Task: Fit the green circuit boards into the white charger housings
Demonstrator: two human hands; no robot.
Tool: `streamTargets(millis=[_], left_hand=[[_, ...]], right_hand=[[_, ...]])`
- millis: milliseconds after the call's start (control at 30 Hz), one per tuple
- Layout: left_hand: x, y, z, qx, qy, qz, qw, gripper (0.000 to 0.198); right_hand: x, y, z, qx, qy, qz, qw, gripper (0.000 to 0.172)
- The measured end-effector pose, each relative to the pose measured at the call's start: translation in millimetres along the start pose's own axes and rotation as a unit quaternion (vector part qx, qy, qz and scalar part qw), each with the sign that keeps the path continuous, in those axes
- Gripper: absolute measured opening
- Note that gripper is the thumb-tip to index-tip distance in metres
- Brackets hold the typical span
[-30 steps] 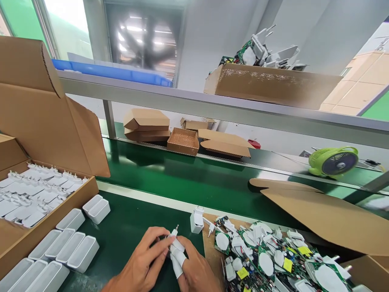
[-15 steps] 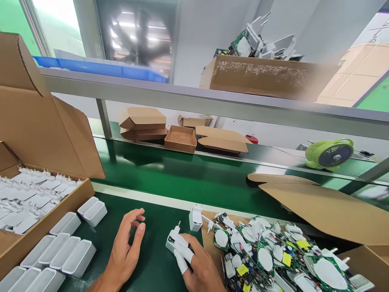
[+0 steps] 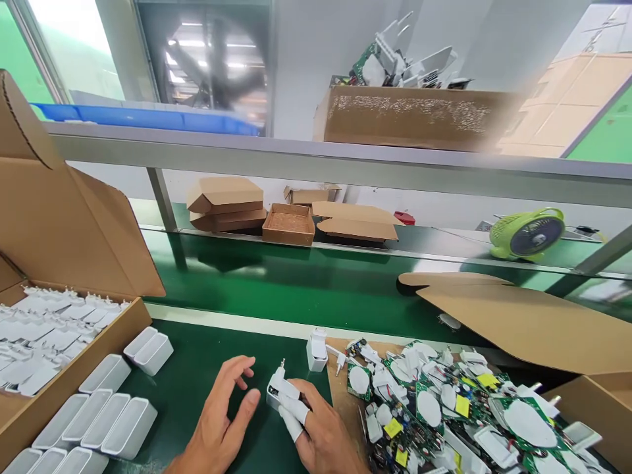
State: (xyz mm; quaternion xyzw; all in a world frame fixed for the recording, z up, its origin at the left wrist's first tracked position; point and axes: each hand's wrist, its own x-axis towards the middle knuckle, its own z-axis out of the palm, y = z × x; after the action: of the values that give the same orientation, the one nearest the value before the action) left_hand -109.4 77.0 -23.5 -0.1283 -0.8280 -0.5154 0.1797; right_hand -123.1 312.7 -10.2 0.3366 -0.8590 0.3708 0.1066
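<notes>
My right hand (image 3: 320,421), with white covers on some fingers, grips a small white housing (image 3: 280,388) that has a white plug piece with a metal pin on top. Just left of it my left hand (image 3: 227,411) hovers with fingers spread and nothing in them. Another white housing (image 3: 316,350) stands on the green surface behind my right hand, beside a small white plug (image 3: 340,359). To the right lies a heap of green circuit boards (image 3: 428,408) with white discs and yellow parts. Several open white housings (image 3: 106,421) are lined up at the left.
An open carton (image 3: 118,329) of white parts stands far left. A flat cardboard sheet (image 3: 533,322) lies right, above a cardboard box (image 3: 592,408). Behind are brown boxes (image 3: 289,225), a green fan (image 3: 528,235) and a shelf (image 3: 276,155) with a loaded carton (image 3: 395,118).
My left hand has moved right, closer to the housing in my right hand. The camera view has shifted slightly. My right hand keeps its grip.
</notes>
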Motion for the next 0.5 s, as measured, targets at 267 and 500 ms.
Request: streamTargets(millis=[267, 500], left_hand=[[-13, 4, 20.8, -0.024, -0.027, 0.103, 0.994, 0.078], [-12, 9, 24.1, -0.031, 0.040, 0.108, 0.993, 0.073]], right_hand=[[13, -18, 21, 0.538, 0.078, 0.313, 0.779, 0.053], [13, -34, 22, 0.622, 0.049, 0.323, 0.712, 0.057]])
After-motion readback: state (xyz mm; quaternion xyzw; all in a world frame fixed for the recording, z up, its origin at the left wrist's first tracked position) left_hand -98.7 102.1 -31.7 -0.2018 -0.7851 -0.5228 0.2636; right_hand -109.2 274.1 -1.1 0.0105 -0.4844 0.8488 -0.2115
